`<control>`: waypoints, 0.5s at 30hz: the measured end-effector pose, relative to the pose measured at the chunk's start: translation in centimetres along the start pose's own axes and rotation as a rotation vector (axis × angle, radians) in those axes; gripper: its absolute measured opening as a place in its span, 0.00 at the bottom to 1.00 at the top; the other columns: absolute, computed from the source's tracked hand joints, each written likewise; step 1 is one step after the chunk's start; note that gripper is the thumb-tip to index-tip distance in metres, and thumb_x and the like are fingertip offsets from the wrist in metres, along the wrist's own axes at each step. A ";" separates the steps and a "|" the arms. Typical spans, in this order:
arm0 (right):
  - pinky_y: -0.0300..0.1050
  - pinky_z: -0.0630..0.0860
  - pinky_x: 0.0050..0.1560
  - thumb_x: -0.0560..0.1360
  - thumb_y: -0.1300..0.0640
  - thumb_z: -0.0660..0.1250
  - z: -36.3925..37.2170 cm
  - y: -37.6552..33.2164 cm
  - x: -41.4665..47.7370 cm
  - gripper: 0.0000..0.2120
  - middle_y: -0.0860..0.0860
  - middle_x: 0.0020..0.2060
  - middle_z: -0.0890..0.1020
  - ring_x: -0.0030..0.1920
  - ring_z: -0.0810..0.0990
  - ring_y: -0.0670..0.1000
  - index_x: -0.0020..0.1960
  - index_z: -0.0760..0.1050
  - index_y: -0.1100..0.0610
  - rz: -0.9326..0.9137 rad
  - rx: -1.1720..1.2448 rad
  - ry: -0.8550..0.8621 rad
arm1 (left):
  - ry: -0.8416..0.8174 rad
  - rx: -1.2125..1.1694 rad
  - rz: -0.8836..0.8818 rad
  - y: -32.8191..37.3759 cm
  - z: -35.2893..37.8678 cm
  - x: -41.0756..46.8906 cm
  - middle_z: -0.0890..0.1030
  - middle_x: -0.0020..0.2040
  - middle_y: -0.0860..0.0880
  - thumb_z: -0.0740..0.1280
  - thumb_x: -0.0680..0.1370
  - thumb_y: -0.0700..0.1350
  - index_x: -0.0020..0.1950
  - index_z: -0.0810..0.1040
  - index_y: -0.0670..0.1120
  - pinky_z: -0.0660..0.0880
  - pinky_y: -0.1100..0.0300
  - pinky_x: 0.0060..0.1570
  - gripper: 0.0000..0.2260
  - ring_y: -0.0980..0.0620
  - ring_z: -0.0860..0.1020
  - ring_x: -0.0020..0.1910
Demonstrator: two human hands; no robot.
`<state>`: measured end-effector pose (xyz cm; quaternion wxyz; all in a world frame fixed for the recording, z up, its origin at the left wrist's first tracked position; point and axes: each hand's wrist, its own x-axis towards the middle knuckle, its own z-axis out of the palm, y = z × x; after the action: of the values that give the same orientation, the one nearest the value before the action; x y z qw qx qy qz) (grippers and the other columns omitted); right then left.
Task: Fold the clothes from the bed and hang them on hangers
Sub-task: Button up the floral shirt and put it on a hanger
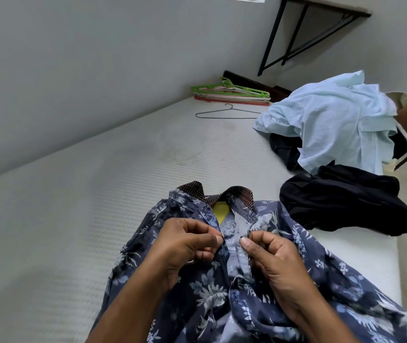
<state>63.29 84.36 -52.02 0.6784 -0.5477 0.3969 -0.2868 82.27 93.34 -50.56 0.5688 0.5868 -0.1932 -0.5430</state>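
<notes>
A floral shirt (284, 280) lies collar-up on the bed (73, 219); the left hand (185, 246) and right hand (269, 256) each pinch one edge of its open front.

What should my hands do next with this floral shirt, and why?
Probably draw the two front edges together and button them: the left hand and right hand each pinch one edge of the floral shirt below its collar, and the front gapes.
</notes>
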 end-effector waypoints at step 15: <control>0.45 0.77 0.40 0.75 0.58 0.77 2.0 0.8 -0.1 0.03 0.50 0.36 0.83 0.37 0.79 0.47 0.45 0.84 0.54 -0.133 -0.201 0.037 | -0.030 0.020 0.031 -0.6 0.4 0.2 0.82 0.37 0.38 0.76 0.72 0.29 0.46 0.83 0.29 0.79 0.63 0.34 0.06 0.50 0.79 0.31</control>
<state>64.93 85.66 -52.56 0.5920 -0.6329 0.3987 -0.3000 81.78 93.13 -51.09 0.5683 0.5811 -0.2161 -0.5410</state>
